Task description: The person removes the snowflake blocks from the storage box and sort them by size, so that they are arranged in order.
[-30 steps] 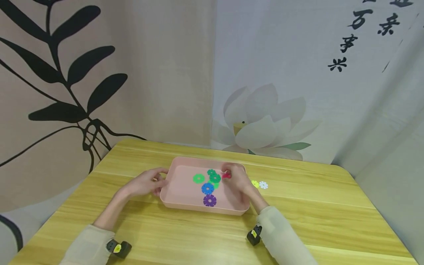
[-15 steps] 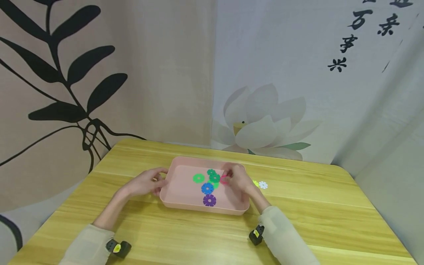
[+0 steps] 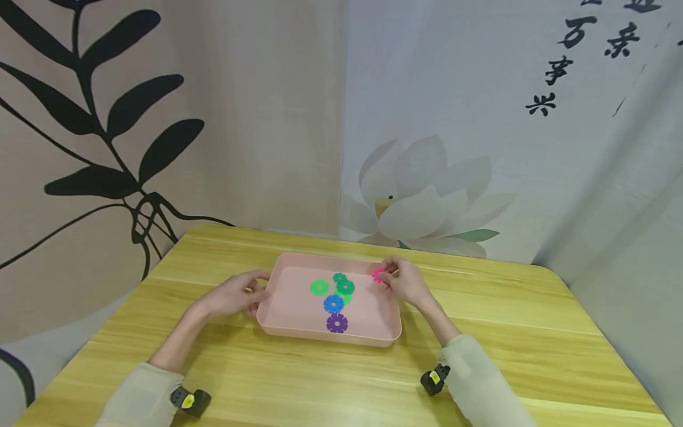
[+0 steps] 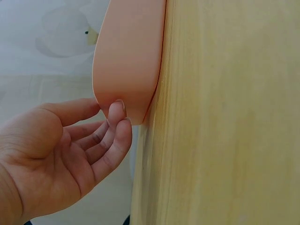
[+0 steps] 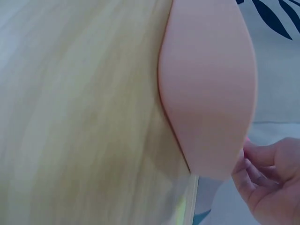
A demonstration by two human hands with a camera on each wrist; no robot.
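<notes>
In the head view a pink tray (image 3: pixel 293 311) sits on the wooden table. My left hand (image 3: pixel 232 295) holds its left end, and the left wrist view shows the thumb at the rim with curled fingers (image 4: pixel 119 136) against the outer wall. Above the tray's far right corner, my right hand (image 3: pixel 409 283) pinches a pink snowflake disc (image 3: pixel 377 276) between thumb and fingers. Inside the tray lie several more snowflake discs: a light green disc (image 3: pixel 319 287), overlapping green discs (image 3: pixel 345 287), a blue disc (image 3: pixel 334 304) and a purple disc (image 3: pixel 337 323). The right wrist view mostly shows the tray's outer wall (image 5: pixel 206 84).
The wooden table (image 3: pixel 507 332) extends around the tray on every side. A printed curtain (image 3: pixel 267 118) hangs behind it. Part of a yellow piece (image 5: pixel 180 212) shows low in the right wrist view.
My right hand has moved right and toward the tray's right edge, carrying the pink disc. It now covers the yellow and white discs beside the tray. My left hand has stayed put.
</notes>
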